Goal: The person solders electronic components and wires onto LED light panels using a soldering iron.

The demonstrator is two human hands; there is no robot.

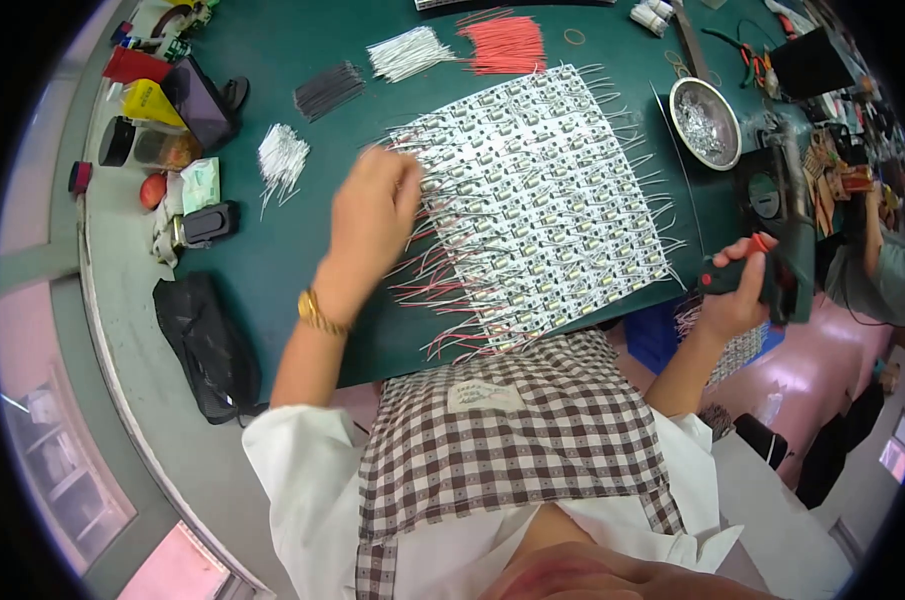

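Green worktable [302, 240]. White circuit-board panel [547, 200] lies on it, centre. Right of panel: dark pistol-grip tool [789, 283], right hand [736, 292] wrapped round it. Left hand [374, 205] at panel's upper-left edge, curled; cannot tell if it pinches any fringing wires [430, 292].

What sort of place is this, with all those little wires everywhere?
It's probably an electronics workshop or small factory. There's a big sheet of white circuit boards with wires sticking out of its sides, plus neat piles of red wires and black wires on the green table.
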